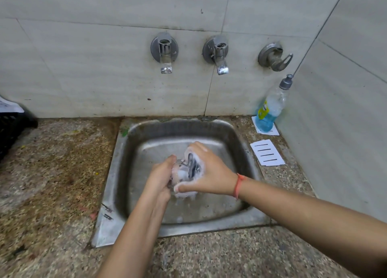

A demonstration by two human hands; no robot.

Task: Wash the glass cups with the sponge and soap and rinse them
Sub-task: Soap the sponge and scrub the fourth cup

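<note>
Glass cup sits just below the centre of the frame, held over the basin of the steel sink, between the two hands. It is blurred and coated in foam, so we cannot make out its rim or base.

We see the left hand come in from the lower middle and close on the cup's left side. Its thumb lies along the top, and the other fingers curl under and out of sight.

The right hand reaches in from the lower right and wraps a soapy sponge against the cup's right side. Its index finger arches over the sponge's upper edge while the thumb presses under it at the lower left, almost touching the left hand. The sponge lies between the right palm and the cup, and white suds hang below the thumb. A red thread circles the right wrist.

In the upper middle, we see two taps and a third valve on the tiled wall. No water can be seen running from them.

At the right, a soap bottle with blue liquid leans into the corner. It stands on a white slotted tray, and a second white tray lies nearer on the speckled counter. A black crate shows at the left edge.
</note>
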